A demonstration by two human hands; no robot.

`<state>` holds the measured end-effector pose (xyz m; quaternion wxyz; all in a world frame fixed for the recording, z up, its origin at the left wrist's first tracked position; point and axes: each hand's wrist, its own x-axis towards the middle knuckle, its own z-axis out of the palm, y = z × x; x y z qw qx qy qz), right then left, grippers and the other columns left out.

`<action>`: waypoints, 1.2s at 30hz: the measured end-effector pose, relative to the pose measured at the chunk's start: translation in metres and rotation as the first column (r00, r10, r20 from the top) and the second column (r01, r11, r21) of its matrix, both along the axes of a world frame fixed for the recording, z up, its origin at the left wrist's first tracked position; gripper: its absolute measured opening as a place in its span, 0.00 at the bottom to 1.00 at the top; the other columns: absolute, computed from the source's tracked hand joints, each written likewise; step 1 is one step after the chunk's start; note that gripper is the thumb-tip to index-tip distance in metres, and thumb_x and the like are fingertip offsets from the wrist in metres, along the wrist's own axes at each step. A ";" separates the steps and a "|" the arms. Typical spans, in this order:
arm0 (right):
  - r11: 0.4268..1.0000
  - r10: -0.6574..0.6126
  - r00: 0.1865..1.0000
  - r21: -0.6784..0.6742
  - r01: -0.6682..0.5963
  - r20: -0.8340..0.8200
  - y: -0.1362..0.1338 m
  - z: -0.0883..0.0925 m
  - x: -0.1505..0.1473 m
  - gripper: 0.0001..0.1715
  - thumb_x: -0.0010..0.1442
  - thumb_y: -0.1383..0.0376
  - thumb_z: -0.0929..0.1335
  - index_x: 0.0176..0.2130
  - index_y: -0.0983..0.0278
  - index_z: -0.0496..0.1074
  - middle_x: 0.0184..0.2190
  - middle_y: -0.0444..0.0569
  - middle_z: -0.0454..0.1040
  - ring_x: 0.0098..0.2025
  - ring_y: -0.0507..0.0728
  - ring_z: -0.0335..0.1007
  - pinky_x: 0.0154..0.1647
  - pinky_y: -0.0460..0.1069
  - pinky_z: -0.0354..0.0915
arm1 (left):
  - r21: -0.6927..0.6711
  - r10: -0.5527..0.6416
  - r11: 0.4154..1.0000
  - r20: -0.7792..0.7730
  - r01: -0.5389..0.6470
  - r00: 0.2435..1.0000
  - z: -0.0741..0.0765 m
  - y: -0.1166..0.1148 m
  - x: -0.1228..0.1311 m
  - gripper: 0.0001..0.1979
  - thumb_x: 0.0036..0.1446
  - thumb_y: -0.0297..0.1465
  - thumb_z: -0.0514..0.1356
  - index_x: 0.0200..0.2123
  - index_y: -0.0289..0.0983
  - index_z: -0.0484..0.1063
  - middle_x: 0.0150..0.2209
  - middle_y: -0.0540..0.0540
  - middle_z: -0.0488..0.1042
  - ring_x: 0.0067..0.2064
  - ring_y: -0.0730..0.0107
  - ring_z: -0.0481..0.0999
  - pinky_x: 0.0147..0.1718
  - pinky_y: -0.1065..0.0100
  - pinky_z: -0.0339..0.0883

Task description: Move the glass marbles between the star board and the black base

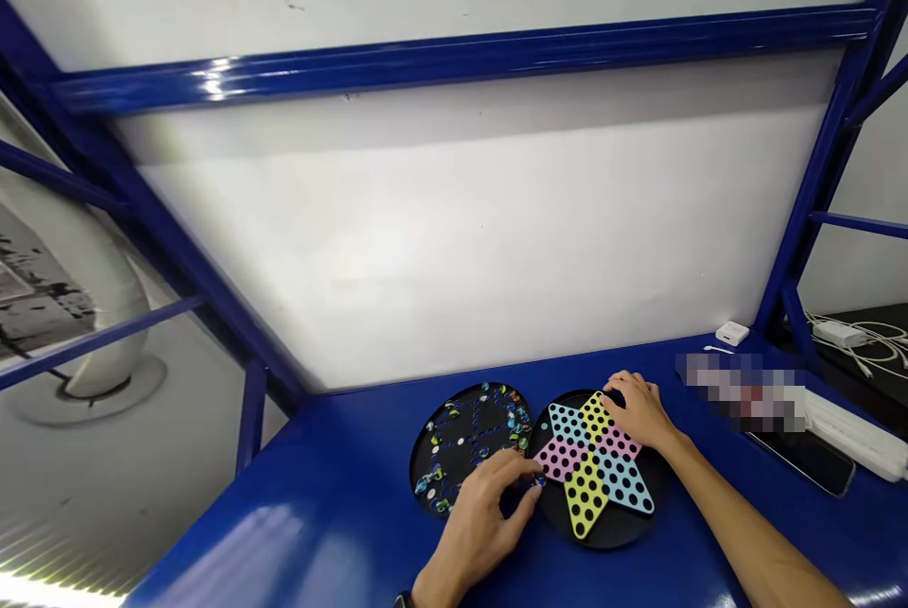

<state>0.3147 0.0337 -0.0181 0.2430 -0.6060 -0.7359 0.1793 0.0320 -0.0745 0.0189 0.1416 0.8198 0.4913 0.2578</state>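
Fig.: L hand (482,523) curled, fingertips drawn together at the meeting of two round black boards; whether a marble is held can't be told. R hand (638,409) laid w/ fingers spread, part-open, over top rim of star board (617,540); no firm grip evident. Marble board (454,400) set just L of it on blue table (319,495). Glass marbles (432,480) judged small, hard, slippery; best pinched w/ fingertips. Boards judged light, stiff; best taken by rim.
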 end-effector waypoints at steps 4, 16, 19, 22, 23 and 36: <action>1.000 -0.005 1.000 0.003 0.004 0.012 0.000 -0.001 0.000 0.14 0.64 0.56 0.62 0.40 0.58 0.74 0.50 0.50 0.73 0.55 0.63 0.65 0.58 0.63 0.54 | -0.037 -0.094 0.995 -0.013 0.093 0.996 -0.001 -0.002 0.008 0.09 0.64 0.35 0.57 0.44 0.46 0.75 0.43 0.47 0.79 0.46 0.64 0.77 0.48 0.64 0.71; 1.000 0.002 1.000 -0.012 -0.002 0.010 -0.002 0.003 0.000 0.16 0.64 0.55 0.61 0.41 0.58 0.74 0.51 0.50 0.73 0.56 0.64 0.64 0.59 0.62 0.54 | 0.020 0.313 0.949 -0.198 -0.315 0.929 -0.015 0.017 -0.039 0.15 0.65 0.37 0.51 0.45 0.44 0.77 0.44 0.45 0.76 0.45 0.60 0.78 0.42 0.61 0.71; 1.000 0.011 1.000 -0.020 -0.010 0.016 -0.002 0.004 0.000 0.16 0.65 0.56 0.61 0.42 0.58 0.74 0.52 0.51 0.72 0.56 0.64 0.64 0.59 0.63 0.53 | -0.054 0.296 0.951 -0.115 -0.303 0.948 -0.012 0.017 -0.042 0.14 0.65 0.37 0.52 0.42 0.42 0.77 0.42 0.45 0.77 0.42 0.61 0.78 0.42 0.62 0.72; 1.000 0.007 1.000 -0.022 -0.006 0.012 -0.003 0.004 0.000 0.16 0.64 0.56 0.61 0.42 0.58 0.74 0.52 0.51 0.72 0.56 0.64 0.64 0.60 0.63 0.53 | -0.035 0.289 0.957 0.014 -0.288 0.957 -0.007 0.015 -0.037 0.14 0.64 0.40 0.54 0.42 0.42 0.77 0.40 0.45 0.77 0.40 0.62 0.78 0.41 0.61 0.73; 1.000 0.006 1.000 -0.022 -0.006 0.011 -0.003 0.005 0.000 0.16 0.64 0.56 0.61 0.41 0.58 0.74 0.52 0.50 0.72 0.56 0.64 0.64 0.60 0.63 0.53 | -0.014 0.266 0.964 0.066 -0.266 0.962 -0.006 0.014 -0.032 0.14 0.65 0.40 0.54 0.42 0.42 0.77 0.40 0.45 0.78 0.41 0.62 0.78 0.42 0.61 0.73; 1.000 0.017 0.999 -0.003 -0.017 0.032 -0.001 -0.001 0.001 0.17 0.65 0.55 0.60 0.42 0.58 0.74 0.50 0.50 0.73 0.54 0.63 0.65 0.58 0.62 0.54 | 0.064 0.208 0.975 0.085 -0.214 0.974 -0.006 0.007 -0.022 0.17 0.68 0.39 0.49 0.49 0.44 0.75 0.52 0.43 0.76 0.54 0.60 0.74 0.56 0.56 0.69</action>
